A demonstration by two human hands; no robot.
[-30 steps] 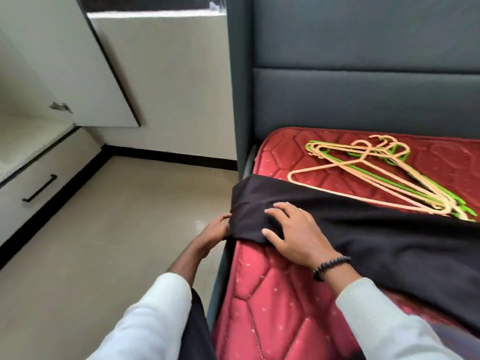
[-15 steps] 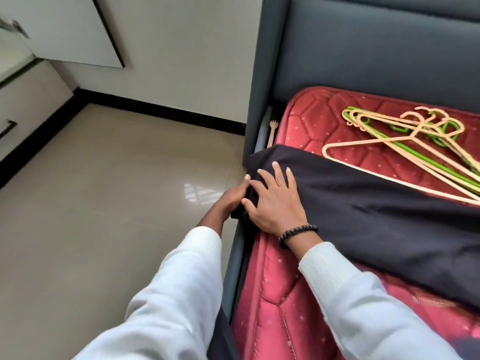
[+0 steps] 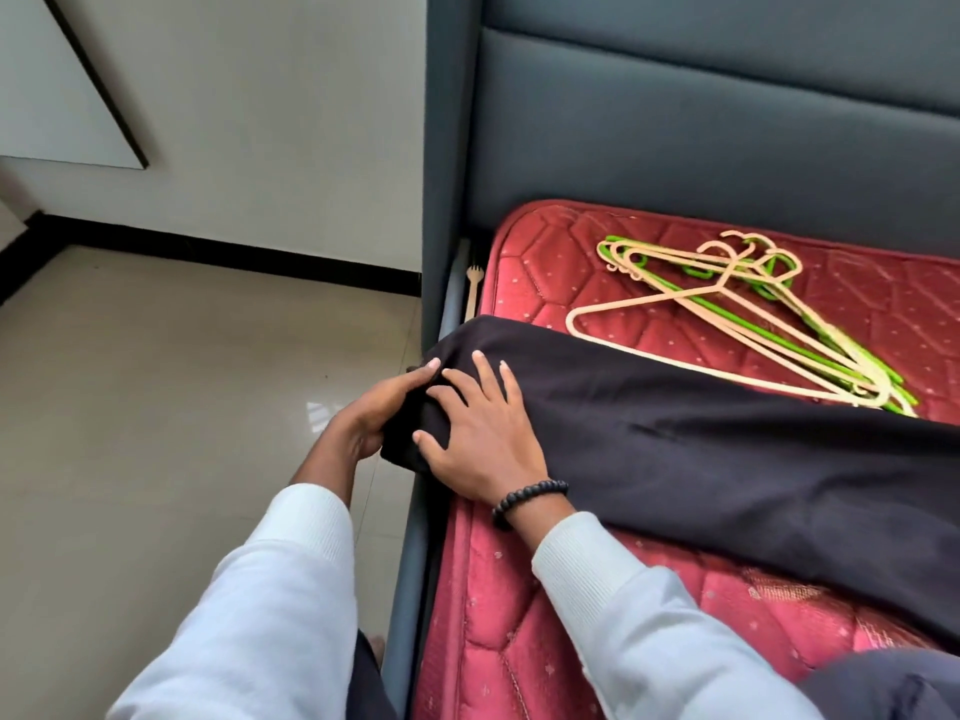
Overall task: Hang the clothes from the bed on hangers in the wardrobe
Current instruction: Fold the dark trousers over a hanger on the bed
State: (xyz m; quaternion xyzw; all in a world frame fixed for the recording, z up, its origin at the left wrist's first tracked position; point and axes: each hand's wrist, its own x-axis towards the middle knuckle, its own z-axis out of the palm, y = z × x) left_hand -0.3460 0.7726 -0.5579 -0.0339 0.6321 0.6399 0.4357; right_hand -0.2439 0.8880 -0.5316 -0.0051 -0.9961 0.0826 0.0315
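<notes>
Your left hand point(image 3: 371, 415) grips the end of the black garment point(image 3: 701, 444) where it hangs over the left edge of the bed point(image 3: 524, 631), its fingers curled around the bunched fabric just off the mattress side. Your right hand point(image 3: 480, 441) lies flat on the same end of the cloth, fingers straight and spread, pressing it down at the bed's left edge; a dark beaded bracelet point(image 3: 530, 493) sits at that wrist. The garment stretches from that edge across the red quilted mattress toward the right. Beyond it, near the headboard point(image 3: 701, 122), a loose pile of beige and green hangers point(image 3: 753, 314) rests on the mattress, its lower end touching the cloth's far border. A small wooden fork point(image 3: 472, 288) stands in the gap between mattress and bed frame at the head corner.
</notes>
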